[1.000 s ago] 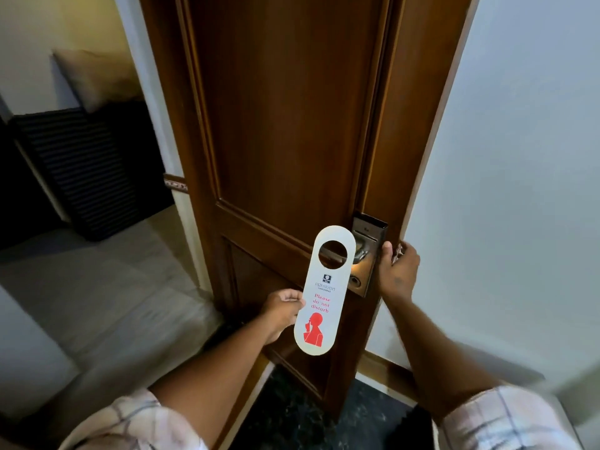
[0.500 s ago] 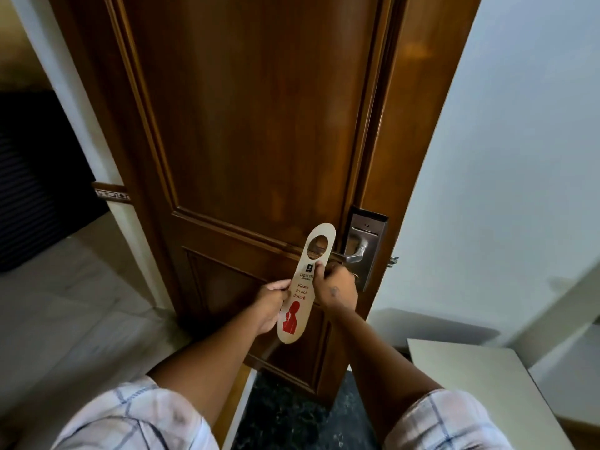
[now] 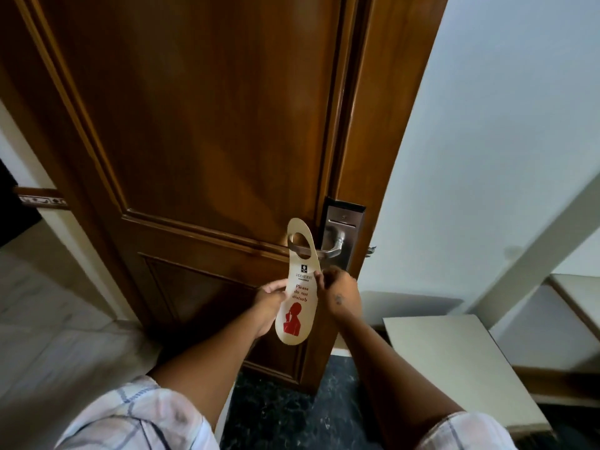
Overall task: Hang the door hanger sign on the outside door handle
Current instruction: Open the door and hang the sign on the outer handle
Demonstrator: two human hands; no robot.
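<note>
Sign [image 3: 298, 289] hole now threading over handle [image 3: 326, 251] | left hand [image 3: 271, 305], right hand [image 3: 342, 295] both gripping sign | hanging nearing completion, releasing pending

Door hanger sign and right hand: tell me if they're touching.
Touching. The head view shows the right hand pinching the right edge of the door hanger sign beside its printed text.

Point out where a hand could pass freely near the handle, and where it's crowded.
Free: the door panel above the lever handle, and the white wall right of the door edge. Crowded: below the lever, where the left hand and right hand pinch the door hanger sign.
</note>
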